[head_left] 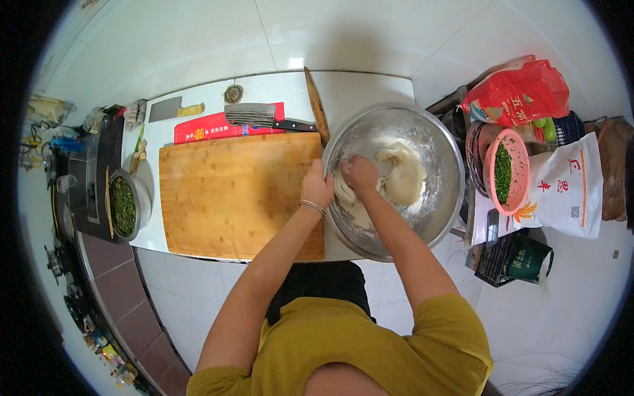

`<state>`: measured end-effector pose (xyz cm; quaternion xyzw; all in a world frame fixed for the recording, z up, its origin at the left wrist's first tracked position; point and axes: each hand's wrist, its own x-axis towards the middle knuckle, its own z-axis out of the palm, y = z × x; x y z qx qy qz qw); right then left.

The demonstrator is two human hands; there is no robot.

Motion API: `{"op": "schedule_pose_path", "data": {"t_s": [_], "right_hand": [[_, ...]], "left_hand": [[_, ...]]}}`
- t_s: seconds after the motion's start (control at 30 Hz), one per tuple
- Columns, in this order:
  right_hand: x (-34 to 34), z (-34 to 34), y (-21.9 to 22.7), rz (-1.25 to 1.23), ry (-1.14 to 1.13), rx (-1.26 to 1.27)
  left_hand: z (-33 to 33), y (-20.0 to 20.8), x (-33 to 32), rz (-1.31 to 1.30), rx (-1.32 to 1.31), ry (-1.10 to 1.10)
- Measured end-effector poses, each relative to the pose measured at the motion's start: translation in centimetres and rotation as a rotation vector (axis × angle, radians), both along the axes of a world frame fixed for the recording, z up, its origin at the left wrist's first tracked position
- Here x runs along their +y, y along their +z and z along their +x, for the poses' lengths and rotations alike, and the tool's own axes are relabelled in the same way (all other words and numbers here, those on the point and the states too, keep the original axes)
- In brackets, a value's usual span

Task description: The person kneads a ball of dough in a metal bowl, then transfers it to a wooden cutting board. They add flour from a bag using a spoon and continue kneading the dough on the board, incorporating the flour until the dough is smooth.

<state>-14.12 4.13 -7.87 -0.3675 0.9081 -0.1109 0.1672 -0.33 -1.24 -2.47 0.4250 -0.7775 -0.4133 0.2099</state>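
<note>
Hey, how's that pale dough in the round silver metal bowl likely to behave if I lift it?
The pale dough would probably sag and stretch, given its rounded, slumped folds. It may cling to the right hand pressed against it, as the silver metal bowl looks smeared whitish inside.

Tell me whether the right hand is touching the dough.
Touching: the head view shows the right hand pressed against the left part of the dough, with no gap between them.
</note>
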Motion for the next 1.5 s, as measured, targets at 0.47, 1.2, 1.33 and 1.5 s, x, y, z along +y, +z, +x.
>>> {"op": "schedule_pose_path", "data": {"t_s": [0.47,1.2,1.33,1.5], "right_hand": [[5.5,5.7,2.8,-0.332,0.197,0.107],[3.2,1.1,3.2,-0.188,-0.222,-0.291],[3.4,5.0,2.0,-0.556,0.096,0.253],[2.0,6.2,-0.1,-0.286,0.133,0.202]], "left_hand": [[-0.5,1.3,0.1,0.098,-0.076,0.044],[-0.1,0.5,-0.3,0.056,-0.052,-0.001],[0.1,0.0,-0.1,0.061,0.023,-0.001],[0.5,0.2,0.1,0.088,-0.009,-0.016]]}}
